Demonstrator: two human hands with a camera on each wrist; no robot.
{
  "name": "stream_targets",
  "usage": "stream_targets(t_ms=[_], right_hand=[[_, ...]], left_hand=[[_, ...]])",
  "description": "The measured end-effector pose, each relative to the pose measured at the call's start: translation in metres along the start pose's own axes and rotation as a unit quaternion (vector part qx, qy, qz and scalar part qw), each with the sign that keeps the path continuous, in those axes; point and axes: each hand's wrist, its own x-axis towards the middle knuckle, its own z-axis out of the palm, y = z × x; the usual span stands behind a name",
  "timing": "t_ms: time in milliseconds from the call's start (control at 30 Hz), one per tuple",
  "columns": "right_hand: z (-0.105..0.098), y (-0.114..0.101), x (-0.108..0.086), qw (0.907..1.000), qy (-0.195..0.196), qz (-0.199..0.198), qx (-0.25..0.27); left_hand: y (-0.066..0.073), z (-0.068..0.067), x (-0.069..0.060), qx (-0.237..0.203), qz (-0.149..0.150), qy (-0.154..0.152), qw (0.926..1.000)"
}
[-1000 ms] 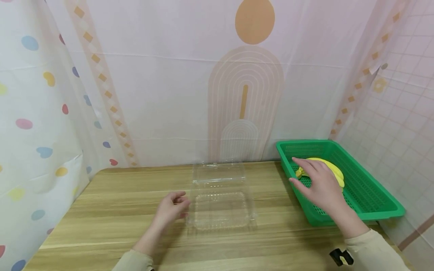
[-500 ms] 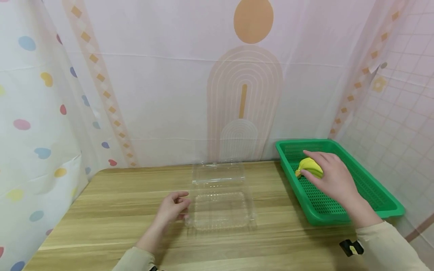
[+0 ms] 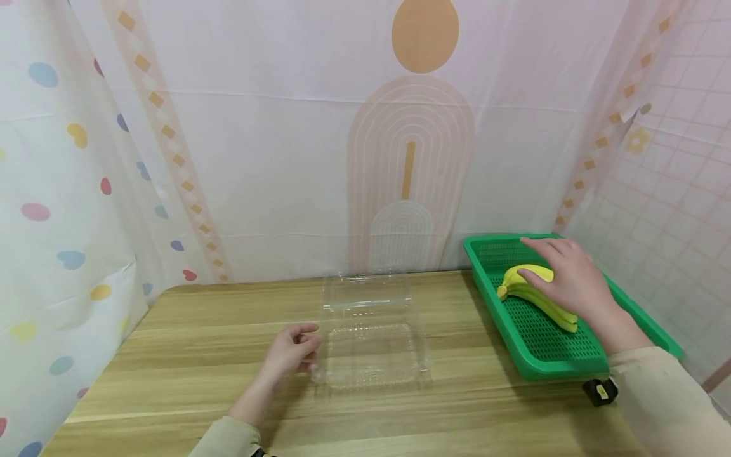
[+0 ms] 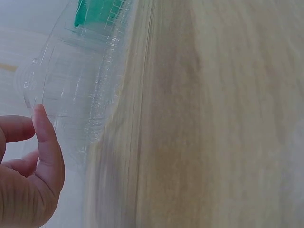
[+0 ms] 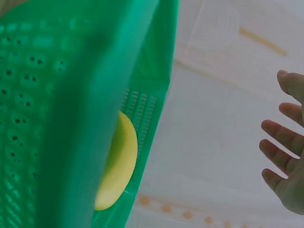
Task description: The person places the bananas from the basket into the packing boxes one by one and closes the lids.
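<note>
A clear plastic clamshell container (image 3: 371, 355) lies opened out on the wooden table, its lid towards the back. At its left edge my left hand (image 3: 289, 350) pinches the rim; the left wrist view has the thumb and a finger (image 4: 46, 142) meeting on that rim (image 4: 38, 85). Over the green basket (image 3: 516, 346) hovers my right hand (image 3: 571, 279), fingers spread and holding nothing. Beneath it, partly covered in the head view, a bunch of yellow bananas (image 3: 542, 301) rests on the basket floor. The right wrist view shows one banana (image 5: 121, 166) behind the basket wall.
The wooden table (image 3: 200, 355) reaches back to a patterned cloth curtain (image 3: 274, 190). The basket stands at the table's right end, near the right-hand curtain (image 3: 674, 203). Its raised rim (image 3: 502, 317) surrounds the bananas.
My right hand has moved right and slightly up above the basket, uncovering more of the bananas. The left hand and the clamshell container stay in place.
</note>
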Motion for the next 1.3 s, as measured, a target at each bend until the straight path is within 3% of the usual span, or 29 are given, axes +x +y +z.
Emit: stream_targets(t_ms=[200,433,733,1300], right_hand=[[0.001,0.017,0.011,0.9993,0.023,-0.017,-0.024],[-0.006,0.028,0.025,0.9971,-0.033,0.052,-0.045],[0.000,0.046,0.037,0.9898,-0.088,0.106,-0.036],[0.027,0.083,0.026,0.9770,-0.157,0.143,-0.016]], left_hand=[[0.000,0.000,0.000,0.001,-0.003,0.001,1.0000],[0.001,-0.001,-0.001,-0.003,-0.004,0.004,1.0000],[-0.001,-0.002,-0.001,-0.011,-0.003,0.001,0.9999],[-0.003,-0.002,-0.003,-0.002,0.004,-0.002,1.0000]])
